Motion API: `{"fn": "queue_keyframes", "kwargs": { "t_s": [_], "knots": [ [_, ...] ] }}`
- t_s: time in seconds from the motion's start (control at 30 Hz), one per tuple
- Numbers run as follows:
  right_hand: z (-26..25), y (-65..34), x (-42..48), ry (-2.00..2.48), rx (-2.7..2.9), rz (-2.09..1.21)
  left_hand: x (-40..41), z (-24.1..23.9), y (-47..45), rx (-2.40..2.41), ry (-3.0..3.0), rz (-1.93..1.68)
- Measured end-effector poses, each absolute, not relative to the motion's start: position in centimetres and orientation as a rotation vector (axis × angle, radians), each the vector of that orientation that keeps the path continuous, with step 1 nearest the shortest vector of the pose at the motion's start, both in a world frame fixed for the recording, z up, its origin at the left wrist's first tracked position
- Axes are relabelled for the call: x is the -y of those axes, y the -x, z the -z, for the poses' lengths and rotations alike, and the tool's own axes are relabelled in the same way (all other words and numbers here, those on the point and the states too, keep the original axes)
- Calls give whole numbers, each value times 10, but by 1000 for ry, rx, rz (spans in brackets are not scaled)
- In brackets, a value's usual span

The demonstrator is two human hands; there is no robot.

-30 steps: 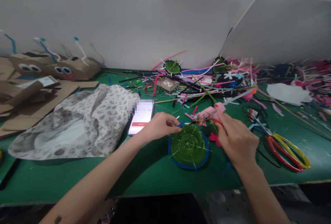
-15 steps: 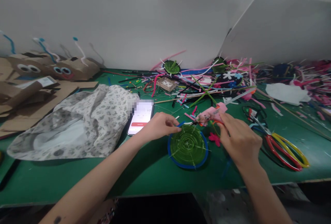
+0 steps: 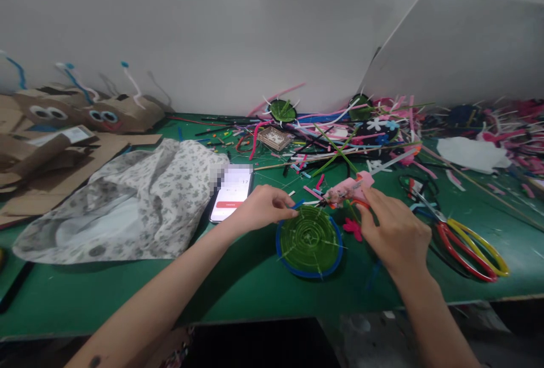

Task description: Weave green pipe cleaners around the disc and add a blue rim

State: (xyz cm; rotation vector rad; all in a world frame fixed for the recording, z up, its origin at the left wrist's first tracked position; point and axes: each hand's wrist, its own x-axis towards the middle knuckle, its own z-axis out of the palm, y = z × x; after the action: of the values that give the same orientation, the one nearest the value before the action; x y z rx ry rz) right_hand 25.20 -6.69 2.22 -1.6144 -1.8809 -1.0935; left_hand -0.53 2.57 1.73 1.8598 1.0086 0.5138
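Note:
A green coiled disc [image 3: 309,239] with a blue pipe cleaner [image 3: 278,249] around most of its rim lies on the table before me. My left hand [image 3: 272,208] is at its upper left edge, fingers closed in a pinch on the blue pipe cleaner near its loose end. In my right hand [image 3: 389,223] is a pink hot glue gun [image 3: 346,191], its dark nozzle pointing left at the disc's top edge. My right fingers wrap round its handle. Below the gun, a bright pink pipe-cleaner flower [image 3: 353,229] sits beside the disc.
Scissors [image 3: 471,249] with red and yellow handles lie at right. A phone [image 3: 232,193] and floral cloth [image 3: 140,204] are at left, cardboard figures [image 3: 114,113] behind. Loose pipe cleaners [image 3: 335,141] crowd the back, near a white tissue [image 3: 471,154].
The glue gun has shifted very slightly in my right hand's grip area. My left hand and the disc stay almost where they were.

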Motion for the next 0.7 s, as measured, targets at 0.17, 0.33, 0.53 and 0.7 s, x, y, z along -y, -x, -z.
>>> {"fn": "queue_keyframes", "kwargs": {
  "t_s": [0.17,0.33,0.53,0.7],
  "knots": [
    [-12,-250,64,1815,1874,1005,-25,-17,6,-1015,-1862,-518],
    [-10,-242,63,1871,1824,810,-25,-18,6,-1003,-1848,-516],
    [-10,-212,69,1592,1765,105,-26,-16,5,-1007,-1854,-513],
    [-4,-202,70,1641,1676,-46,-25,-18,4,-962,-1850,-540]
  ]
}}
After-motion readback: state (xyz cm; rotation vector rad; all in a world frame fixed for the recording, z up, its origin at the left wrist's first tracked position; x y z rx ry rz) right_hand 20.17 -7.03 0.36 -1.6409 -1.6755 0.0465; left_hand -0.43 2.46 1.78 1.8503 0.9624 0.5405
